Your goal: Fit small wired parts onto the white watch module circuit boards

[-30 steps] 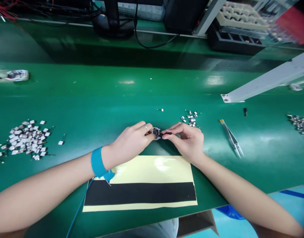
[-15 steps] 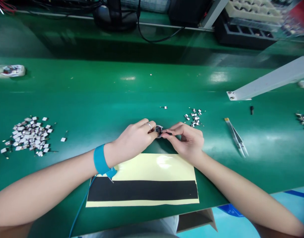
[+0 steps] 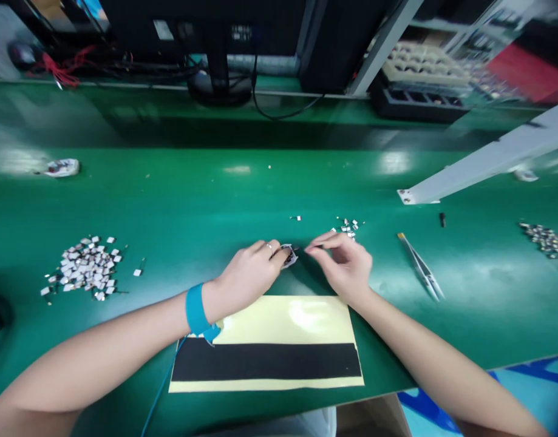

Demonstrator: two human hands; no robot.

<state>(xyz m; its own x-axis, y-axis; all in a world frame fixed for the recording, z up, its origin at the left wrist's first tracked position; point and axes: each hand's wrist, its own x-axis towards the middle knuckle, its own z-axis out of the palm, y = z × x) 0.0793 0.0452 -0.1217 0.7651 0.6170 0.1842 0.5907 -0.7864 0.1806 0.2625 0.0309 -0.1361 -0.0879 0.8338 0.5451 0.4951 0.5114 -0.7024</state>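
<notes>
My left hand (image 3: pixel 254 270), a ring on one finger and a teal band at the wrist, grips a small white-rimmed device housing (image 3: pixel 288 256) with dark parts inside. To its right, a short gap away, my right hand (image 3: pixel 345 262) is closed in a pinch on a thin dark piece (image 3: pixel 320 246); its kind is too small to make out. Just beyond the right fingers lies a small cluster of white components with short leads (image 3: pixel 350 227), partly hidden by that hand. One more such component (image 3: pixel 299 218) lies beyond the housing.
A larger heap of white components (image 3: pixel 87 267) lies at left, with a single one (image 3: pixel 137 272) beside it. White-tipped tweezers (image 3: pixel 419 267), a small black part (image 3: pixel 442 220) and a dark pile (image 3: pixel 545 240) are at right. A yellow-and-black sheet (image 3: pixel 267 361) lies in front; a white post (image 3: pixel 479 161) slants in.
My right hand has drawn back from the housing, leaving a gap between them. My left hand keeps the housing, which now looks tilted. The view has shifted, showing more of the back shelf.
</notes>
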